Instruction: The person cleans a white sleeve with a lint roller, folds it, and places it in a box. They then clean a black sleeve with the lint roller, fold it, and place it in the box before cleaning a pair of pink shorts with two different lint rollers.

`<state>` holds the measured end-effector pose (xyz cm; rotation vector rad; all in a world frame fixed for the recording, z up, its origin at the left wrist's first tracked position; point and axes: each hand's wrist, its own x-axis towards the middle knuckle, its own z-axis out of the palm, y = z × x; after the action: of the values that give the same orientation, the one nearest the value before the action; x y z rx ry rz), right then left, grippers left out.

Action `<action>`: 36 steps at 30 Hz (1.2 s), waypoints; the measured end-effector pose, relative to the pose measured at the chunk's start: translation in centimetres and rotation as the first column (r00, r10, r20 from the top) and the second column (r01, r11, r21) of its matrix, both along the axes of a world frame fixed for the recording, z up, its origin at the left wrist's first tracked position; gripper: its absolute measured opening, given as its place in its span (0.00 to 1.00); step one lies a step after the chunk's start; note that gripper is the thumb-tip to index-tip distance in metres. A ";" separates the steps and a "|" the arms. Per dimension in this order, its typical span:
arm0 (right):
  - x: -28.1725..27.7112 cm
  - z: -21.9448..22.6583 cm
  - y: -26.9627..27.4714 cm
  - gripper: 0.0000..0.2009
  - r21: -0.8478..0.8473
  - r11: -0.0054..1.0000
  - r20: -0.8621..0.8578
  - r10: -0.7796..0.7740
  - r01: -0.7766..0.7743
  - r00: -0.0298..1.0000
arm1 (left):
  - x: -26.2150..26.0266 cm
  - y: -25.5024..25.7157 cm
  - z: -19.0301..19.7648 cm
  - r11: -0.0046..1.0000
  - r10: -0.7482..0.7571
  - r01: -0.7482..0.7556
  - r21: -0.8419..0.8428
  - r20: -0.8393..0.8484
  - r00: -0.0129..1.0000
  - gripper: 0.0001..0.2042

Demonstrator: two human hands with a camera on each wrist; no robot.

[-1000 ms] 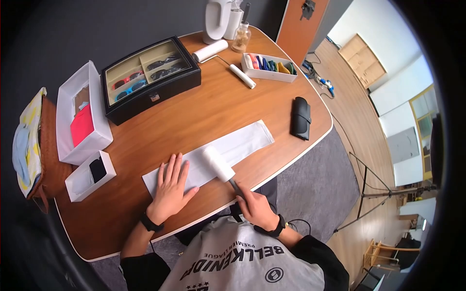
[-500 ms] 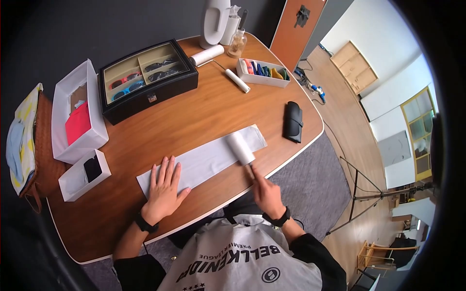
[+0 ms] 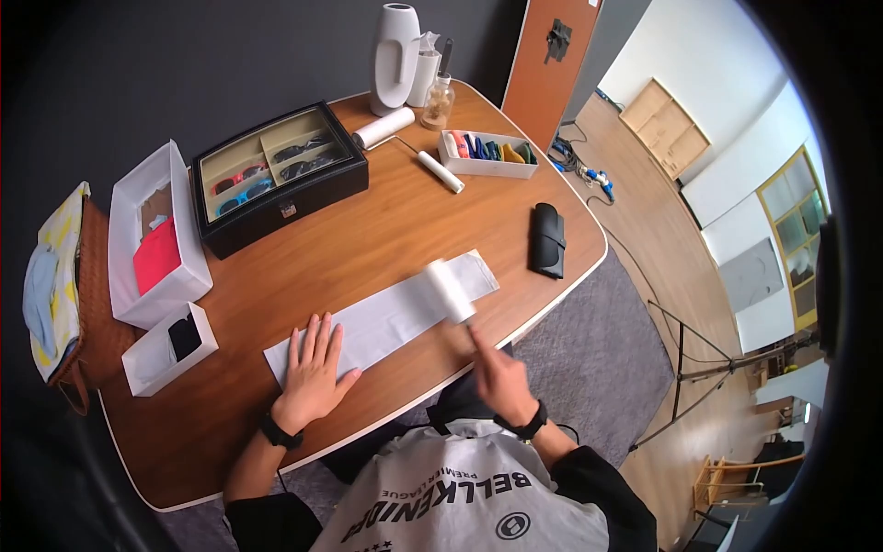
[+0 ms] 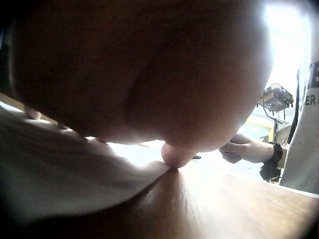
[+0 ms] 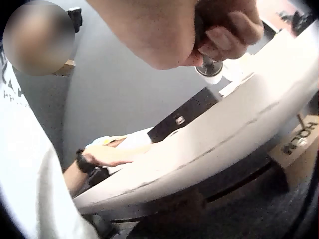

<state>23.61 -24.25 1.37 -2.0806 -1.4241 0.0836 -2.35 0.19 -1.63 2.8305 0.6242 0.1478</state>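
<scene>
A long pale grey folded cloth (image 3: 386, 319) lies at a slant on the wooden table. The left hand (image 3: 315, 375) rests with spread, straight fingers on its near left end, the thumb reaching the cloth's lower edge. In the left wrist view the palm (image 4: 144, 74) arches over the cloth (image 4: 65, 169). The right hand (image 3: 504, 382) grips the handle of a white lint roller (image 3: 449, 291), whose blurred head lies over the cloth's right part. The right wrist view shows the right hand (image 5: 227, 32) with fingers curled round the handle.
Behind stand a black glasses case box (image 3: 280, 175), white boxes (image 3: 164, 304) at left, another roller (image 3: 384, 128), a thin roller (image 3: 441, 172), a box of folded cloths (image 3: 487, 166) and a white vase (image 3: 394, 60). A black pouch (image 3: 547, 241) lies at right.
The roller and right hand have moved rightward along the cloth from near its middle, shifting only slightly in the last half second. The left hand stays on the cloth. The head view has shifted slightly.
</scene>
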 end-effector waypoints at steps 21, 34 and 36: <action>10.8 -2.8 -2.0 0.29 -0.021 0.941 0.145 -0.330 0.337 0.933 | -0.4 0.5 0.6 0.998 -0.028 0.029 -0.056 0.024 0.999 0.42; 14.1 -1.7 3.2 0.23 0.149 0.973 0.305 -0.214 0.175 0.928 | -4.7 -6.3 3.0 0.998 0.033 -0.036 -0.055 -0.048 0.998 0.45; 12.8 -0.8 3.5 0.26 0.152 0.985 0.294 0.033 -0.081 0.955 | -5.1 -7.0 3.0 0.997 0.049 -0.052 -0.058 -0.054 0.997 0.45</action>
<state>36.41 -20.75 0.55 -1.9758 -1.6050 -0.3185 -7.44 -6.82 1.38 2.7704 0.7005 0.0627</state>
